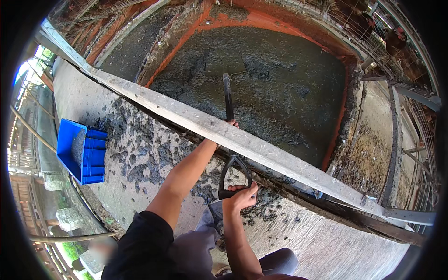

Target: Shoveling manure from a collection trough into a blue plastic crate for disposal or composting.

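Note:
A long-handled shovel reaches from me across the pit, with its black shaft passing beneath a pale beam. My right hand is closed around the black D-handle on the near side. Under the beam goes my left arm, and my left hand grips the shaft beyond it; the beam hides most of that hand. At the far end, the shovel blade lies against dark wet sludge, which coats it and blurs its outline.
A blue plastic crate holding grey-dark material stands on the concrete walkway at left. Dark clumps are scattered across the walkway. Orange sheeting lines the pit. Wire cages with brown chickens run along the upper right.

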A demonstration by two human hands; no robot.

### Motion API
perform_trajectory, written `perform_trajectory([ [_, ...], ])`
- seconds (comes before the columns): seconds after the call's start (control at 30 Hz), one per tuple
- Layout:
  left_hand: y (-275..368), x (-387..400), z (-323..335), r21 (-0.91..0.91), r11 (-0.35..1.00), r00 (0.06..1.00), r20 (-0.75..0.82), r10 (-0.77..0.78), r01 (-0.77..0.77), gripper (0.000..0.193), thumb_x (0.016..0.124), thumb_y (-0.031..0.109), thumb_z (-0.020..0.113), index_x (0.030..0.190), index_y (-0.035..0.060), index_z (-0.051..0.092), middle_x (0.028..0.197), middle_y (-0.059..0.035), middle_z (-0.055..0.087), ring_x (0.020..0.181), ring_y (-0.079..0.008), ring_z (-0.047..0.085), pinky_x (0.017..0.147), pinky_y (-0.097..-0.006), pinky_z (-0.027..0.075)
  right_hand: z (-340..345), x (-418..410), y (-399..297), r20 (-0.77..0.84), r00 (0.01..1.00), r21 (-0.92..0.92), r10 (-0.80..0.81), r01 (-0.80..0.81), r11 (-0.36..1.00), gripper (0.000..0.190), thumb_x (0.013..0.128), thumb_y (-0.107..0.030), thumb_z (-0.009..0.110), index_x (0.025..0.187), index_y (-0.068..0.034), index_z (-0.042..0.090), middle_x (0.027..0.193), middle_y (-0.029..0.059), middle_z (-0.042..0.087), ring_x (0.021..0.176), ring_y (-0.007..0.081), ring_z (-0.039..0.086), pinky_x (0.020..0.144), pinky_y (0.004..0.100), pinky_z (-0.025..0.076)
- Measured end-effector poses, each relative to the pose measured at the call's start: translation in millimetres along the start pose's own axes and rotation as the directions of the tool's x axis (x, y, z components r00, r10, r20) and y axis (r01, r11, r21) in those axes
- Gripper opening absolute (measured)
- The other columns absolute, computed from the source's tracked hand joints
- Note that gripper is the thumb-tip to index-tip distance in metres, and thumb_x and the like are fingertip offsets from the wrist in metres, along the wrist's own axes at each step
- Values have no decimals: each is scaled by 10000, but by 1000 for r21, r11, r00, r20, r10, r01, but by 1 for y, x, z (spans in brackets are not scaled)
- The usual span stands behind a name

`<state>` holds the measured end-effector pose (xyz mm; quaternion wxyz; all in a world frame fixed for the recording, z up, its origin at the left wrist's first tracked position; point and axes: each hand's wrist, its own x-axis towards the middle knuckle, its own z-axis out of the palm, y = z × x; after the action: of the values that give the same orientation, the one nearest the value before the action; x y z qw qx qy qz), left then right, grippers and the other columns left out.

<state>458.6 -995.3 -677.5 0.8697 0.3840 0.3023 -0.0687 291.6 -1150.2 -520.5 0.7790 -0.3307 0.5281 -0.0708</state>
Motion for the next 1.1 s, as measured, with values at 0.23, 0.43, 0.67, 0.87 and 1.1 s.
perform_trajectory([
  [0.23, 14, -106, -12, 160, 987, 992, -120, 32, -13, 283, 902, 181, 548, 1148, 44, 521, 1010, -117, 613, 919, -210, 604, 836, -314, 492, 41, 19, 32, 57, 993, -18, -99, 100, 995, 222, 897, -236, 507, 887, -15, 522, 493, 42, 414, 366, 131, 373, 332, 283, 349],
  [0.43, 34, -166, -40, 232, 973, 1000, -4, 4, -3, 241, 906, 127, 525, 1091, -27, 542, 1037, -139, 617, 930, -197, 616, 815, -266, 509, 90, 25, 49, 52, 999, 71, -10, 6, 997, 200, 882, -180, 547, 824, 3, 492, 511, 71, 426, 356, 150, 381, 308, 270, 337],
  [0.67, 61, -200, -64, 231, 973, 998, -60, 17, -2, 314, 914, 109, 496, 1168, -76, 501, 1099, -176, 596, 1021, -243, 596, 884, -301, 494, 145, 89, 126, 352, 935, 382, 52, -194, 904, 377, 897, -428, 407, 1003, -71, 458, 1000, 99, 480, 931, 228, 480, 848, 404, 396],
  [0.87, 73, -209, -75, 221, 974, 996, -57, 63, -49, 333, 920, 130, 495, 1183, -75, 490, 1129, -184, 578, 1077, -266, 565, 940, -334, 468, 170, 173, 173, 336, 933, -17, 130, -132, 991, 266, 909, -308, 463, 975, -51, 444, 776, 79, 478, 596, 164, 461, 497, 303, 392],
  [1.1, 56, -199, -63, 275, 961, 998, -35, 46, -35, 318, 911, 142, 520, 1157, -58, 520, 1088, -166, 599, 1042, -247, 583, 911, -319, 486, 152, 110, 68, 496, 837, -5, -232, 270, 963, 322, 869, -320, 587, 787, -38, 455, 534, 76, 460, 420, 145, 454, 416, 291, 400],
])
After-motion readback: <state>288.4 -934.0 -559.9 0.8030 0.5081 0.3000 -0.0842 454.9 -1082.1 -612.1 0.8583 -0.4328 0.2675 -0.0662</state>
